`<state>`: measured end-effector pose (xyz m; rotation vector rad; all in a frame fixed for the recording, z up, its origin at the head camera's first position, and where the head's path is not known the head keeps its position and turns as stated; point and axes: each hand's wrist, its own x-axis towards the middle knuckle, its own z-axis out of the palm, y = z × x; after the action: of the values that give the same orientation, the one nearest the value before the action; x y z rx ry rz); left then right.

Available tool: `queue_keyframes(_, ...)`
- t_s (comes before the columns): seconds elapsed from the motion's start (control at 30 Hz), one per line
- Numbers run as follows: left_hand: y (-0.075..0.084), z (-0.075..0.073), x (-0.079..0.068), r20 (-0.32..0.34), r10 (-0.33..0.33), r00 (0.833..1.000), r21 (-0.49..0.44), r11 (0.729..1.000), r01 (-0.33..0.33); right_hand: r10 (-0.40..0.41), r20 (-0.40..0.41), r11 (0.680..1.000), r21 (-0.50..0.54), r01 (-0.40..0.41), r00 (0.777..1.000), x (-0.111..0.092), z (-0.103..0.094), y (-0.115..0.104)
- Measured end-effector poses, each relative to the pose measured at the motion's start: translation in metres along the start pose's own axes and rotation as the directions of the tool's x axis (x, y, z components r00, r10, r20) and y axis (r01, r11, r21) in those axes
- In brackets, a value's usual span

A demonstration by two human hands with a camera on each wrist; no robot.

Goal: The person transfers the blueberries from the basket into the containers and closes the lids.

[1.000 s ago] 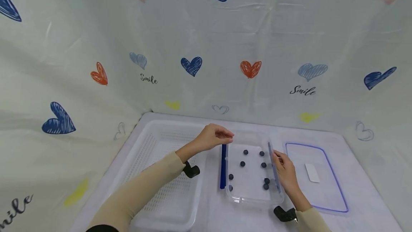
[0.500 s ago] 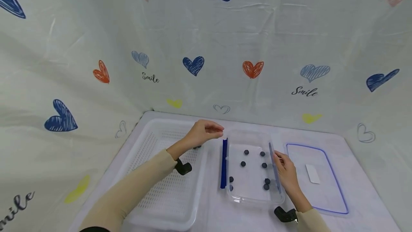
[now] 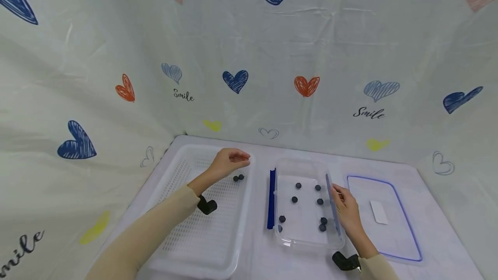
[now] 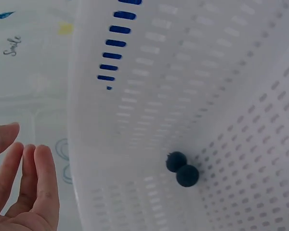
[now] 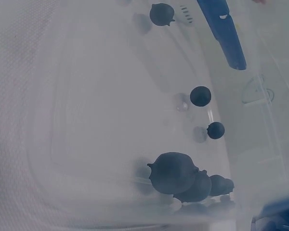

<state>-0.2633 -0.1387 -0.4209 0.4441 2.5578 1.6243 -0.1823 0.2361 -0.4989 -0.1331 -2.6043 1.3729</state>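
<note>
My left hand [image 3: 229,161] hovers over the far right corner of a white perforated basket [image 3: 223,267]. Its fingers are gently bent, with a gap between thumb and fingertips and nothing between them in the left wrist view. Two blueberries [image 4: 187,175] lie touching on the basket floor. To the right stands a clear plastic container [image 3: 301,243] with several blueberries [image 3: 294,199] scattered on its bottom. My right hand [image 3: 347,211] grips the raised blue latch flap [image 3: 332,200] on its right side. The right wrist view shows blueberries [image 5: 171,173] up close, but not that hand.
A clear lid with a blue seal [image 3: 402,211] lies flat on the table to the right, bearing a white rectangle [image 3: 378,212]. Another blue latch flap [image 3: 271,200] stands out from the container's left side. A heart-printed curtain [image 3: 268,55] hangs behind the table.
My left hand has moved left, from over the container's left edge to over the basket, uncovering the two blueberries there. A blueberry near the container's left wall shifted slightly. The right hand stays put.
</note>
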Motion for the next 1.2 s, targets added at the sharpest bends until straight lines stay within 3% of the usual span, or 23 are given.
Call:
queue_keyframes(0.37, -0.038, -0.01, -0.001, -0.063, -0.036, 0.997, -0.002, 0.999, 0.036, -0.012, -0.006, 1.0, 0.006, 0.012, 1.0, 0.0, 0.001, 0.002)
queue_keyframes(0.63, -0.052, -0.01, -0.003, -0.067, -0.074, 0.995, 0.022, 0.997, 0.076, 0.014, 0.015, 1.0, 0.008, -0.014, 1.0, -0.001, -0.001, 0.0)
queue_keyframes(0.93, -0.067, -0.006, -0.005, -0.086, -0.059, 0.995, 0.05, 0.997, 0.064, -0.011, -0.001, 1.0, 0.011, 0.011, 1.0, -0.001, 0.0, 0.001)
queue_keyframes(1.2, -0.073, -0.003, -0.008, -0.085, -0.12, 0.989, 0.059, 0.99, 0.125, -0.017, -0.002, 1.0, 0.012, 0.017, 1.0, 0.0, 0.0, 0.001)
